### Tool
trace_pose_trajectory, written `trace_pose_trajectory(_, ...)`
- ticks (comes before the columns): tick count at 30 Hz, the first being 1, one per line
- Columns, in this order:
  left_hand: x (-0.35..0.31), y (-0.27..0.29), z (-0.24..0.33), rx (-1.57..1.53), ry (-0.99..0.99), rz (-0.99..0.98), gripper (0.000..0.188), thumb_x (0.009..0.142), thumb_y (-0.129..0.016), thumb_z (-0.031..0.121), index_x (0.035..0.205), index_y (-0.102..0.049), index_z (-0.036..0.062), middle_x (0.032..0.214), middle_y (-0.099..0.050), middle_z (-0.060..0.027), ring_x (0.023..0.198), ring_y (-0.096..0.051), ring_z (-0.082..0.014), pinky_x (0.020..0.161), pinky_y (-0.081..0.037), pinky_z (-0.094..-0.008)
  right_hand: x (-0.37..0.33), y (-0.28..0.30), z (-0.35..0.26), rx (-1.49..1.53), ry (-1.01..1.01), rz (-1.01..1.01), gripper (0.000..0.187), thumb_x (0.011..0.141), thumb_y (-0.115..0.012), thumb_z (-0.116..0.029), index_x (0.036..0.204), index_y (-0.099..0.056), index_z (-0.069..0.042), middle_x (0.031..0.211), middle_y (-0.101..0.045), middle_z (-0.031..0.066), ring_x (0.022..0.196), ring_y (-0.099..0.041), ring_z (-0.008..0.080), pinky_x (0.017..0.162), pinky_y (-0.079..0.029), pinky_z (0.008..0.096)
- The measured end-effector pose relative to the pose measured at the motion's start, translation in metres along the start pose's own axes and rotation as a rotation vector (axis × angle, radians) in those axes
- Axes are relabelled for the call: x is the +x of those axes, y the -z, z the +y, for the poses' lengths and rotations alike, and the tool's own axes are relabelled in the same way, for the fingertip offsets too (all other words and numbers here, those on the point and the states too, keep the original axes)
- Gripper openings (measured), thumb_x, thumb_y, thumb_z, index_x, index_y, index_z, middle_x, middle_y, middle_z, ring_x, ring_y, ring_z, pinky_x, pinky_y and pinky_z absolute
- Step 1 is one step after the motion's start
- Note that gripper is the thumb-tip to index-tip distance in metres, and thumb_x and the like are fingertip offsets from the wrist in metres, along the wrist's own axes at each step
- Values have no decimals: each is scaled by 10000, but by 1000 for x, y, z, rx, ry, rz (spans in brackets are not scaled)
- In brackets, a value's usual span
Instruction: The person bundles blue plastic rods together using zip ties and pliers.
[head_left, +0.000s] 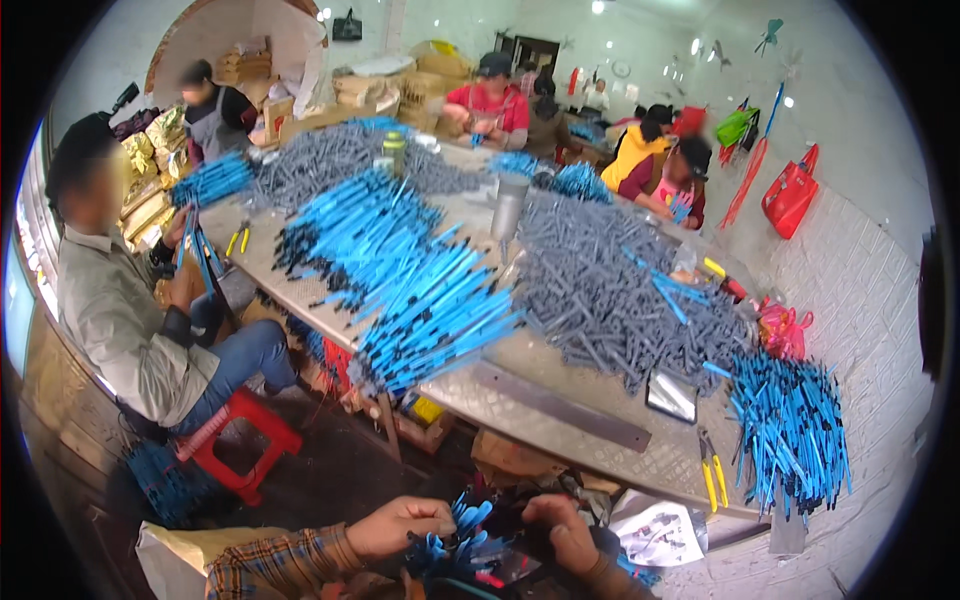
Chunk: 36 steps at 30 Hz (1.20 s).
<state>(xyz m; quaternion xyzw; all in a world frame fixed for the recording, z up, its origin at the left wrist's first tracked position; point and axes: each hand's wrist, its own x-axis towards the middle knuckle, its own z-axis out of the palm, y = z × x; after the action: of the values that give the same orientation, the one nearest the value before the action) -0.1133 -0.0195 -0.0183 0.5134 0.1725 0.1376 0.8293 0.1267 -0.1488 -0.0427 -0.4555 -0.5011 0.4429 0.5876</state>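
Low in the head view, my left hand (400, 525) is closed at the edge of a bunch of slim blue plastic strips (468, 530) and appears to grip some of them. My right hand (562, 530) is just to the right of the bunch, fingers curled in; whatever they hold, if anything, is too small to make out. Dark material under the bunch is partly hidden by my hands. Ahead of me is the metal-topped table (470, 390). A long heap of blue strips with black ends (400, 280) covers its left part.
Grey plastic pieces (610, 290) are piled right of centre, with another blue stack (790, 430) at the right corner. Yellow-handled pliers (712, 470), a flat metal bar (560, 408) and a shiny box (672, 396) lie near the edge. A co-worker (140, 300) sits left on a red stool (245, 445).
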Motion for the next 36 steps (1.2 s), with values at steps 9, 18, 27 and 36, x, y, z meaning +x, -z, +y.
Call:
trace_pose_trajectory(9,-1,-10,16,165,-63,-79,127,856,-557,74,756,-555,-4,749,-503,-1,707,-465,-68,643,-391,-227,6,11,4,-99,-54,-95,611,834,-498,-466,1191,-423,24,1041,-505,104,1003,-509,195,903,-387,315)
trace_pose_trajectory(18,-2,-11,8,230,-145,-115,106,852,-567,72,778,-579,-4,758,-520,-20,704,-482,-80,643,-393,-227,0,2,11,-151,-75,-150,771,809,-466,-606,1237,-369,27,1144,-473,128,1088,-446,199,951,-316,327)
trace_pose_trajectory(27,-3,-3,-2,212,-127,-120,113,866,-541,67,798,-559,-20,777,-511,-20,748,-475,-85,697,-397,-240,-8,-4,38,113,-117,-102,697,842,-478,-468,1345,-257,-40,1310,-385,131,1213,-386,254,1016,-292,378)
trace_pose_trajectory(36,10,-2,-11,160,-18,-196,159,885,-536,149,853,-585,0,766,-520,43,755,-450,-40,724,-380,-204,30,-34,77,454,-301,-165,802,833,-478,-555,1399,-146,-93,1368,-327,130,1231,-366,247,1019,-300,378)
